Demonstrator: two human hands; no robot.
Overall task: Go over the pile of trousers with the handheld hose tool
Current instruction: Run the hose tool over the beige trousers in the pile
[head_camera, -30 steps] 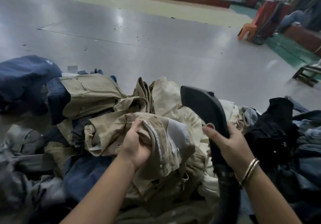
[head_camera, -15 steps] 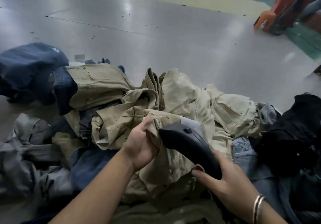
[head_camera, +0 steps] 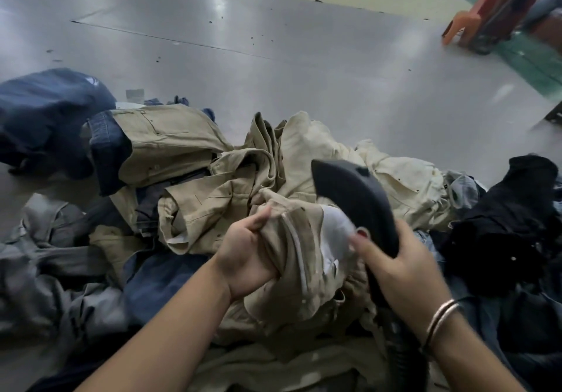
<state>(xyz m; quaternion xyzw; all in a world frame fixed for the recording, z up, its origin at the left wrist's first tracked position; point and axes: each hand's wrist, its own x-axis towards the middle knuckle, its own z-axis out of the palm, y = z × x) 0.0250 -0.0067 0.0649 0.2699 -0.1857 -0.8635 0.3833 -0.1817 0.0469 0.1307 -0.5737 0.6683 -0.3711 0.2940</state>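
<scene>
My left hand (head_camera: 248, 258) gripped a bunched fold of the khaki trousers (head_camera: 292, 258), thumb on top and fingers (head_camera: 258, 221) curled into the cloth, lifting it slightly off the heap. My right hand (head_camera: 398, 265) was wrapped round the handle of the hose tool (head_camera: 352, 197), its dark curved head raised above the khaki fold and tilted up and away from me, the tip over the paler cream trousers (head_camera: 404, 185) behind. The black ribbed hose (head_camera: 404, 358) ran down from the handle beneath my right wrist, where I wore thin metal bangles (head_camera: 441, 320). The pile of trousers (head_camera: 182, 160) lay spread on a grey floor (head_camera: 273, 42): tan pairs in the middle, navy denim (head_camera: 45, 109) at the left, grey ones (head_camera: 45, 255) near my left arm, black garments (head_camera: 517, 209) at the right. An orange plastic chair (head_camera: 462, 23) stood well apart at the far right.
</scene>
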